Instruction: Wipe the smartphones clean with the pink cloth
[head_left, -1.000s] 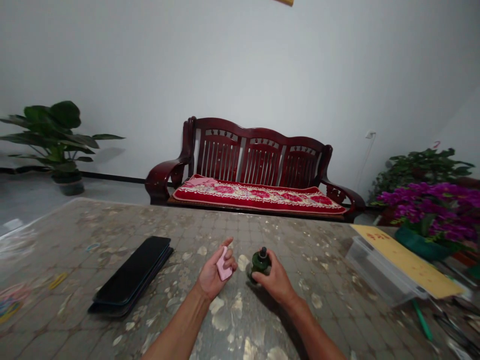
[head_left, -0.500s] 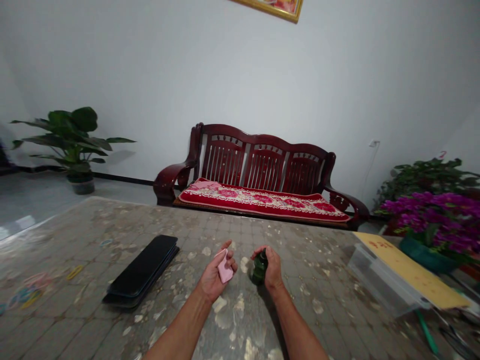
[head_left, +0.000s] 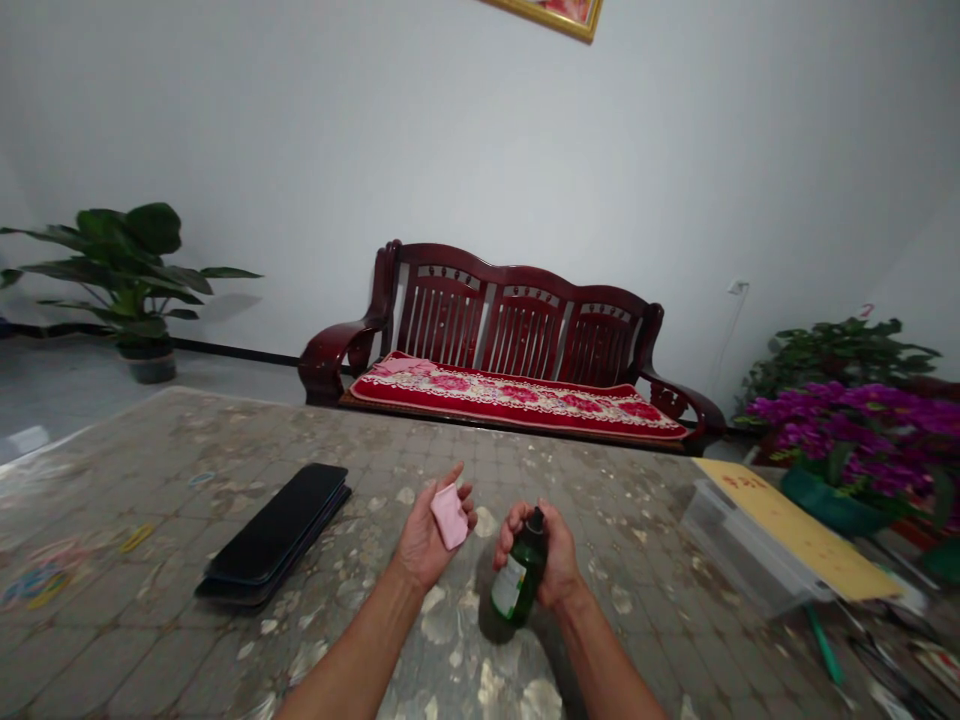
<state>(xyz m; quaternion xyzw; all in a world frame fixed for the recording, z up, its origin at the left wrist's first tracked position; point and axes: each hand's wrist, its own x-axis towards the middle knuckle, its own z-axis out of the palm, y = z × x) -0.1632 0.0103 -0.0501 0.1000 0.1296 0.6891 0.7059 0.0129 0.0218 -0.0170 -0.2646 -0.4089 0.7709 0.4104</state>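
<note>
On the upturned palm and fingers of my left hand lies a small folded pink cloth. The fingers curl loosely at its edge, and the index finger points away from me. My right hand is wrapped around the upper part of a dark green bottle with a black top. The bottle is tilted, its base toward me and to the left, and a pale label shows on its lower side. Both hands are over the patterned table, a short gap apart. Whether the bottle touches the table I cannot tell.
Left of my hands lies a stack of dark flat cases. Colourful bands are scattered farther left. On the right stand a clear plastic box with a yellow board over it, and purple flowers. A wooden bench is behind.
My right hand has turned the bottle, so its base now comes toward me and its label shows. The left fingers have loosened, leaving more of the pink cloth uncovered. The view has shifted slightly.
</note>
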